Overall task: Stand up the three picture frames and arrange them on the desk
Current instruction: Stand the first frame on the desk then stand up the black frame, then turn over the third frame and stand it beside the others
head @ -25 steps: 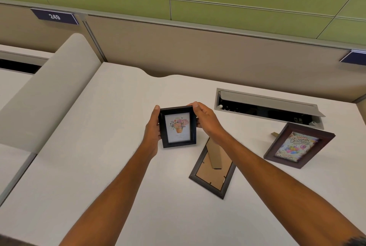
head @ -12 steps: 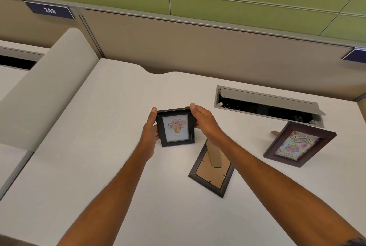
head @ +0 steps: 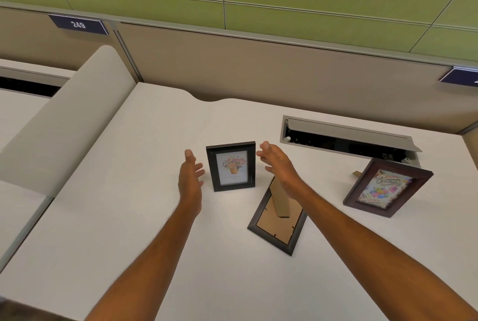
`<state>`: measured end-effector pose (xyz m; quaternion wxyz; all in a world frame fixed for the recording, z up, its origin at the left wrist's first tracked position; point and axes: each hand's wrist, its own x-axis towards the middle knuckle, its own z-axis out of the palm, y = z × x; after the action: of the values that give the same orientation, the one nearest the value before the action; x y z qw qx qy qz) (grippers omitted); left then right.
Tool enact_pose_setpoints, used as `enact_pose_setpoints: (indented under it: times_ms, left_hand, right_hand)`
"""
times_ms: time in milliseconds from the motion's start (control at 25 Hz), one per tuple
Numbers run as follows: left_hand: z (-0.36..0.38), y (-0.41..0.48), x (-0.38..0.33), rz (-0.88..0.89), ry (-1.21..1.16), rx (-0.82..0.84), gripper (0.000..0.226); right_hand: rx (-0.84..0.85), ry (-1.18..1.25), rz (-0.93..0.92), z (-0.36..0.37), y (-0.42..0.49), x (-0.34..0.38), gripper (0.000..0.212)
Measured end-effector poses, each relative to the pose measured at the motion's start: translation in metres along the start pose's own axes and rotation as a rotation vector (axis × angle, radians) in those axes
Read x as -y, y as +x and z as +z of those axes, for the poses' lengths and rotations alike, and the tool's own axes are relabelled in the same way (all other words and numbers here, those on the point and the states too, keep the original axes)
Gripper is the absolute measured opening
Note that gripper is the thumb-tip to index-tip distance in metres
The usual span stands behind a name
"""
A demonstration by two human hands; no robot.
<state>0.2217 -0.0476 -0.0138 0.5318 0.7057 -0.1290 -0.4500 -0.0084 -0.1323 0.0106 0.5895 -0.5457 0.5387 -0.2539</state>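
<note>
A small black frame with a flower picture (head: 231, 166) stands upright on the white desk (head: 129, 217), free of both hands. My left hand (head: 190, 174) hovers just left of it, fingers spread and empty. My right hand (head: 278, 162) is just to its right, also spread and empty. A second dark frame (head: 278, 219) lies face down under my right wrist, its cardboard stand showing. At the right a brown frame with a birthday card (head: 386, 188) stands leaning back on its stand.
An open cable tray with a raised grey lid (head: 349, 137) is set into the desk behind the frames. A beige partition wall (head: 258, 67) closes the back, and a rounded grey divider (head: 59, 124) borders the desk's left side.
Both hands held the flower frame by its sides before. Now they have let go and drawn slightly apart, and the frame stands by itself on the desk.
</note>
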Motion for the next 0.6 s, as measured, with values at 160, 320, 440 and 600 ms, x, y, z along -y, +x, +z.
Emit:
enact_pose_setpoints:
  times_ms: [160,320,440,600]
  left_hand:
    - [-0.011,-0.018,0.021,-0.060,0.019,-0.347,0.027]
    - [-0.010,-0.043,0.048,-0.101,0.031,-0.326,0.022]
    - [0.001,-0.066,0.069,-0.134,0.114,-0.157,0.019]
    - [0.022,-0.090,0.081,-0.242,0.256,0.082,0.023]
  right_hand:
    - [-0.080,0.024,-0.031,-0.020,-0.025,-0.014,0.077]
    - [-0.146,0.025,-0.026,-0.037,-0.056,-0.036,0.072]
    - [-0.271,0.034,0.006,-0.040,-0.087,-0.060,0.045]
    - [-0.438,0.081,0.048,-0.037,-0.126,-0.101,0.048]
